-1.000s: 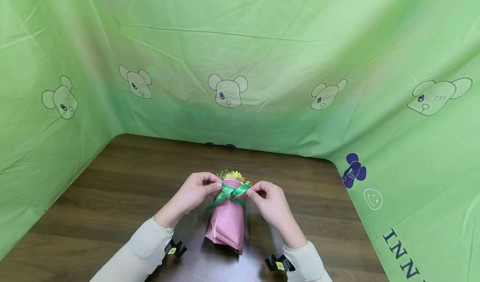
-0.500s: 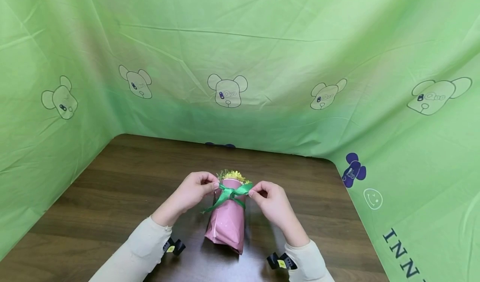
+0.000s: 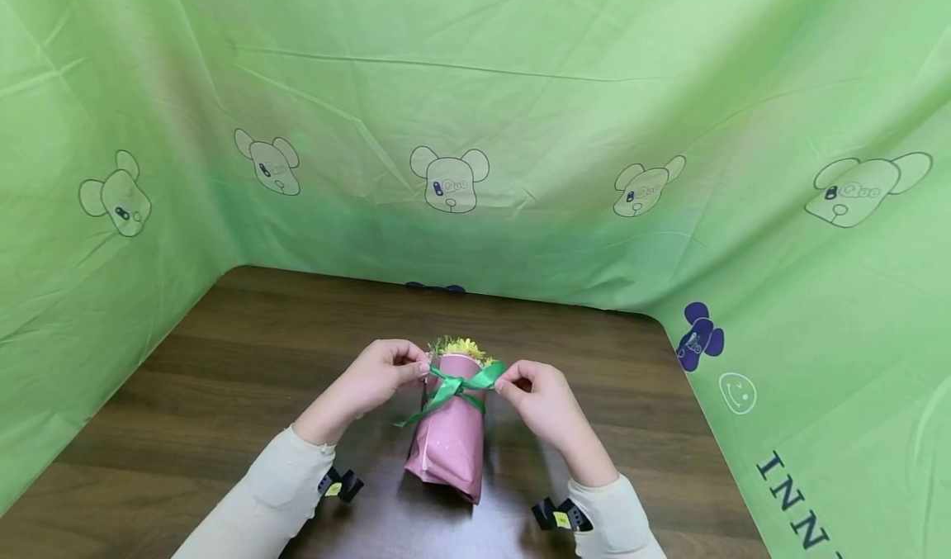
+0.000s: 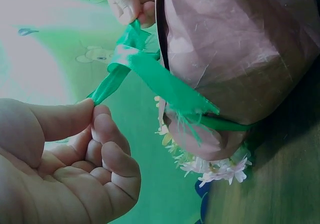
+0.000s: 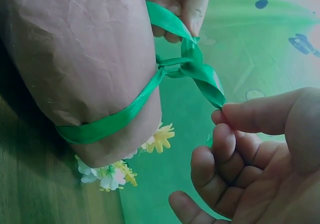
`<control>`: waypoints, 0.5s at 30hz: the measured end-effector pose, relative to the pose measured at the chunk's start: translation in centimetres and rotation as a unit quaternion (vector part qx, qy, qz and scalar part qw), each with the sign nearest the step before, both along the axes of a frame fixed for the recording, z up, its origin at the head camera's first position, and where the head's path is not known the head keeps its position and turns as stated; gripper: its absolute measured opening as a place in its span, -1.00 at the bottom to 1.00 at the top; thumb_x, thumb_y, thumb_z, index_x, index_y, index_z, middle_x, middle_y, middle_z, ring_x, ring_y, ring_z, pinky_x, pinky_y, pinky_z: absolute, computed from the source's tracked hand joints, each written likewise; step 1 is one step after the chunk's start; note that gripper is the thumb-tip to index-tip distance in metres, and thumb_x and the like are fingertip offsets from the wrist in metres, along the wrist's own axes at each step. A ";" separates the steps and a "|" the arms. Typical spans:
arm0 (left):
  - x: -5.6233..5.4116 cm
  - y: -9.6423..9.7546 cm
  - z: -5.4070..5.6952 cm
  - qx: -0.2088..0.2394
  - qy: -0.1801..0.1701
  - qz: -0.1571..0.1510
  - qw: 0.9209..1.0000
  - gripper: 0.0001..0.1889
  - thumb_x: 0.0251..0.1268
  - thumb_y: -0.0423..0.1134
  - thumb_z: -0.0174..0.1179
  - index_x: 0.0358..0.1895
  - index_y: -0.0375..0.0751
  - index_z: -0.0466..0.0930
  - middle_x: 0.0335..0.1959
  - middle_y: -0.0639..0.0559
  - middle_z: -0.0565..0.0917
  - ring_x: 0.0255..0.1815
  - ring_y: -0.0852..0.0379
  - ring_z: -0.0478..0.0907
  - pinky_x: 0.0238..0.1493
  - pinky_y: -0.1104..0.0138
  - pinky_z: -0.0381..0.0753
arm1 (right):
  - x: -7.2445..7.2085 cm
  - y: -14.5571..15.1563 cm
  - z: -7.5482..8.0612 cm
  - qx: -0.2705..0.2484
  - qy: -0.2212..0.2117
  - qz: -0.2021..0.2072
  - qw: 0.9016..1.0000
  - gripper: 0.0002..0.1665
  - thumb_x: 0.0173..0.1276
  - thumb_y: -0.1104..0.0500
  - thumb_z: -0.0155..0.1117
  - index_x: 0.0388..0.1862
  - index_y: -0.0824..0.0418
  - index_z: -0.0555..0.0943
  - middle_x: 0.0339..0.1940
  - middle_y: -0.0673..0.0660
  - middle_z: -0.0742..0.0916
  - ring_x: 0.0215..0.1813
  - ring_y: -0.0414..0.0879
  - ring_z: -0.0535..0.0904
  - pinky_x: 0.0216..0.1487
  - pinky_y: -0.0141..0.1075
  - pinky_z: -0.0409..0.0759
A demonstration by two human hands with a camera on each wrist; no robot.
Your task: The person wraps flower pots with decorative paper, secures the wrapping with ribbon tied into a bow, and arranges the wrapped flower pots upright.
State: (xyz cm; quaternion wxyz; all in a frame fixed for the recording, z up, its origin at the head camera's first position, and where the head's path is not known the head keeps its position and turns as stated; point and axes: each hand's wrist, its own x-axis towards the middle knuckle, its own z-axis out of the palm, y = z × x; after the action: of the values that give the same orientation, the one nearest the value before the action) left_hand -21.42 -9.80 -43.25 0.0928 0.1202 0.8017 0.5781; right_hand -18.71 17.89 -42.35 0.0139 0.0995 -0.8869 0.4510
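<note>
A bouquet in pink wrapping paper (image 3: 448,443) lies on the table, its yellow and white flowers (image 3: 464,348) at the far end. Round its upper part runs a green satin ribbon (image 3: 453,388), crossed and looped into a bow at the front. My left hand (image 3: 382,377) pinches the ribbon's left part between thumb and forefinger. On the other side my right hand (image 3: 541,398) pinches the right loop in the same way. One frayed ribbon end (image 4: 192,107) hangs loose over the wrapping in the left wrist view. The bouquet's underside is hidden.
The brown wooden table (image 3: 594,352) extends around the bouquet. A green cloth (image 3: 475,72) with printed bear heads encloses its back and both sides. Black wrist cameras (image 3: 340,486) sit at the beige sleeves (image 3: 260,485).
Both hands have drawn slightly apart, the left going left and the right going right. The ribbon between them is stretched wider, and its loose end sticks out farther left. The bouquet stays put.
</note>
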 end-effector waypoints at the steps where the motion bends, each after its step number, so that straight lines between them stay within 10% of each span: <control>1: 0.0 0.0 0.0 -0.004 -0.002 0.000 1.000 -0.87 0.44 -0.29 0.26 -0.20 -0.32 0.68 -0.40 -0.04 0.63 -0.30 -0.08 0.57 -0.34 0.29 0.53 | 0.0 0.0 0.0 0.002 0.000 0.001 1.000 -0.88 0.31 0.25 0.41 -0.42 0.06 0.72 -0.46 -0.08 0.70 -0.36 -0.18 0.51 -0.28 -0.36 0.47; 15: -0.3 -0.6 0.1 -0.030 -0.014 -0.015 0.999 -0.85 0.43 -0.31 0.26 -0.17 -0.37 0.69 -0.38 0.00 0.63 -0.40 0.11 0.44 -0.38 0.32 0.49 | -0.1 0.6 0.3 0.022 -0.012 0.015 1.000 -0.87 0.31 0.25 0.41 -0.44 0.06 0.71 -0.50 -0.09 0.67 -0.40 -0.19 0.47 -0.33 -0.36 0.44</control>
State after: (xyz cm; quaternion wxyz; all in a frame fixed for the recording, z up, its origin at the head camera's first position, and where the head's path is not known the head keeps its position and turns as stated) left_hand -21.72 -10.37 -43.18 0.1161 0.1214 0.8155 0.5538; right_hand -18.84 18.44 -42.10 -0.0060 0.1074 -0.8953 0.4323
